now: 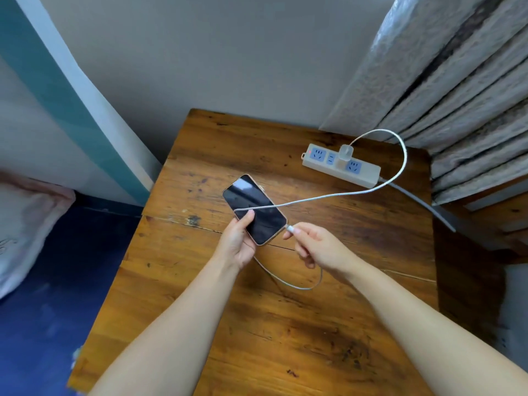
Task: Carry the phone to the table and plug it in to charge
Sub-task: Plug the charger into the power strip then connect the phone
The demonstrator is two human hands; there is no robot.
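A phone (254, 208) with a dark screen and pinkish rim is held above the wooden table (257, 310), screen up. My left hand (238, 241) grips its near-left edge, thumb on the glass. My right hand (317, 247) pinches the white plug at the end of the charging cable (400, 167), right at the phone's bottom-right corner. Whether the plug is seated in the port I cannot tell. The cable crosses the screen, loops back to a white charger (345, 154) in the power strip (341, 165), and a slack loop lies on the table under my wrists.
The power strip lies at the table's far right, its grey lead running off the right edge. A grey curtain (457, 95) hangs at the right. A wall stands behind the table. A blue floor and pale bedding (25, 224) are at the left.
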